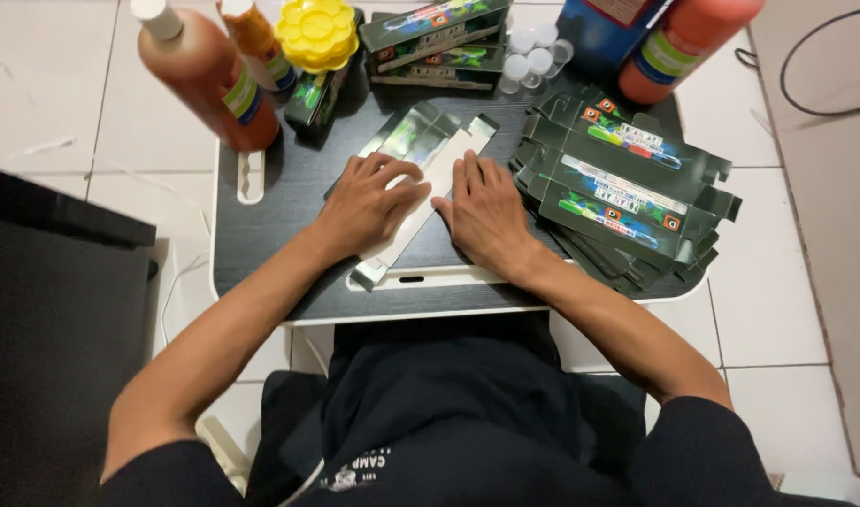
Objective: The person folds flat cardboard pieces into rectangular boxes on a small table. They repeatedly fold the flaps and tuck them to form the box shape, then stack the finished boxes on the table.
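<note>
Right then, from the head view, an unfolded carton blank (413, 188) lay flat in the middle of the dark desk (289, 178), its long axis running on a diagonal from the near left up to the far right. Both hands were down on it! The left hand (366, 202) sat spread, palm flat on the blank's left part, fingers pointing away up the diagonal. The right hand (484, 211) was flat too, fingers close together, pressing along the blank's right edge, just beside the left hand. Neither hand pinched anything. A stack of flat cartons (627, 188) waited just right of the right hand, so that hand was nearer it. Orange bottles (209, 80) stood at the far left.
</note>
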